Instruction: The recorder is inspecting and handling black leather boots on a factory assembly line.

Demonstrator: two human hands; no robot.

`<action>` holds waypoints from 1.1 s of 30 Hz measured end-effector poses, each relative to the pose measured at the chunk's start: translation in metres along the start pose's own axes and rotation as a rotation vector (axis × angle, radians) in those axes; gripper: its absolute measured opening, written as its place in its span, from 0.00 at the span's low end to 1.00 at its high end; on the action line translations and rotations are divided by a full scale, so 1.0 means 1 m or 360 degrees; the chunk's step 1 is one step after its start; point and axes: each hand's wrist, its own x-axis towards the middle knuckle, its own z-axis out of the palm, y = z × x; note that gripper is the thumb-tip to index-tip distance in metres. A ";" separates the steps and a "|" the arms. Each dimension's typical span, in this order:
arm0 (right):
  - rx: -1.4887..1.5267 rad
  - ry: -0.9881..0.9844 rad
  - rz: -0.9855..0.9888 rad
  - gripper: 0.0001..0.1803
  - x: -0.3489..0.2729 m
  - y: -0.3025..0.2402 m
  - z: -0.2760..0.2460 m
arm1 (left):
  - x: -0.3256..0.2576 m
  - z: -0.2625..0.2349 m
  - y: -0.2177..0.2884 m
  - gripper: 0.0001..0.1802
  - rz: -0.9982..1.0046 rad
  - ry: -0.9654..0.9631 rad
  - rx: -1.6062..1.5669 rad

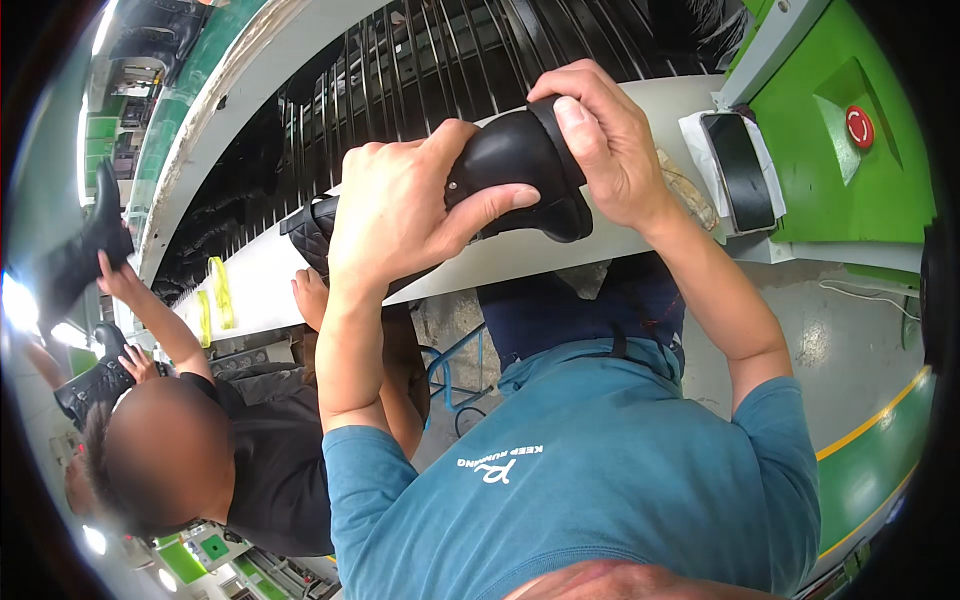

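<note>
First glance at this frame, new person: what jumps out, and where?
Likely the shiny black boot at upper centre, gripped by the left hand and the right hand. Next, the red button on the bright green panel, upper right. Then the co-worker in black, lower left.

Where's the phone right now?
In the head view, the phone lies at the upper right, between your right hand, which grips the black boot, and the green panel with the red button.
</note>
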 end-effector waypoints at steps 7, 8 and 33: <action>-0.0088 -0.0080 -0.0101 0.10 0.005 -0.003 -0.001 | 0.000 0.004 -0.001 0.35 -0.0003 0.0039 -0.0055; -0.0100 -0.0081 -0.0108 0.10 0.005 -0.006 -0.002 | 0.001 0.004 0.000 0.35 0.0013 0.0043 -0.0044; -0.0387 -0.0822 -0.0475 0.46 -0.029 -0.063 -0.019 | -0.094 0.065 -0.003 0.34 0.0121 0.0623 -0.0625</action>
